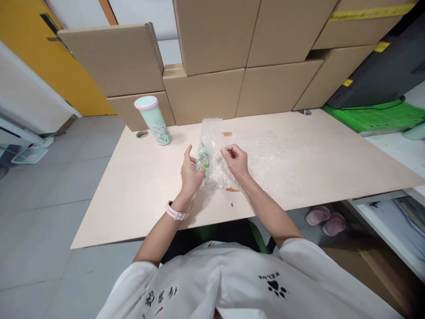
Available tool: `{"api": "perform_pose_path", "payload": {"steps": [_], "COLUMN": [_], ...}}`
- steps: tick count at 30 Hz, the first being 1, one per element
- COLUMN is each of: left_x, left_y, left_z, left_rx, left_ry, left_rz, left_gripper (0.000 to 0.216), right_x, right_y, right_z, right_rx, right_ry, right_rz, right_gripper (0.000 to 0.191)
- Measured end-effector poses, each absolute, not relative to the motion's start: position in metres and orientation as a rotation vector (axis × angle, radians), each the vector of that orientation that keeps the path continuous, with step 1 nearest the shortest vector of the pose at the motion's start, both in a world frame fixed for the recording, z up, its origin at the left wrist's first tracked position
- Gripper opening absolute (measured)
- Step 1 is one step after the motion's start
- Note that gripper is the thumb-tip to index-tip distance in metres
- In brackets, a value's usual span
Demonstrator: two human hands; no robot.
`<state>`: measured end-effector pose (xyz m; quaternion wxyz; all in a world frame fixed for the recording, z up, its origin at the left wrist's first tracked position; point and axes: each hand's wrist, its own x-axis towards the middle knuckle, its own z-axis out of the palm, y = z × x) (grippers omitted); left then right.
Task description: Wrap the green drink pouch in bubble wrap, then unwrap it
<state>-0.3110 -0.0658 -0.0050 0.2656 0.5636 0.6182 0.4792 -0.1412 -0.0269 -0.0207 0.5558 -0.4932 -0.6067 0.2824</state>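
Note:
A sheet of clear bubble wrap lies crinkled on the table, spreading to the right. At its left end is a small green-and-white patterned item, seen through the clear plastic; its kind I cannot make out. My left hand grips this wrapped end from the left, thumb across it and index finger raised. Over the bubble wrap, just right of the item, my right hand is closed, with thumb and fingertips pinched together. Whatever is between those fingertips is too small to tell.
A mint tumbler with a pink rim stands at the table's back left. Stacked cardboard boxes line the back of the wooden table. A green plastic tray sits at the right, and pink slippers lie below.

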Motion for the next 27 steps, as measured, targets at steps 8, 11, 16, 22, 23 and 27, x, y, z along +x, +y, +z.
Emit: {"api": "perform_pose_path", "payload": {"steps": [8,11,16,22,23,27], "left_x": [-0.265,-0.261,-0.262,-0.281,-0.285,-0.297], "left_y": [-0.074,-0.081,-0.083,-0.063,-0.059,-0.051], "left_z": [-0.008,-0.017,-0.025,-0.029,-0.028,-0.023], "left_rx": [1.681,1.633,1.516,1.225,1.12,0.865], "left_ry": [1.39,1.11,0.979,1.522,1.529,1.426], "left_rz": [1.105,0.974,0.945,1.268,1.259,1.191], "left_gripper": [0.092,0.087,0.055,0.051,0.057,0.084], "right_x": [-0.127,-0.106,-0.094,-0.106,-0.109,-0.122], "right_y": [-0.026,-0.017,-0.009,-0.007,-0.007,-0.011], "right_z": [-0.012,-0.015,-0.029,-0.041,-0.041,-0.043], "right_rx": [-1.265,-1.461,-1.559,-1.544,-1.531,-1.481], "right_ry": [-1.552,-1.615,-1.647,-1.422,-1.36,-1.242], "right_rz": [1.089,1.02,1.029,1.19,1.243,1.373], "right_gripper": [0.056,0.056,0.029,0.022,0.022,0.024]}}
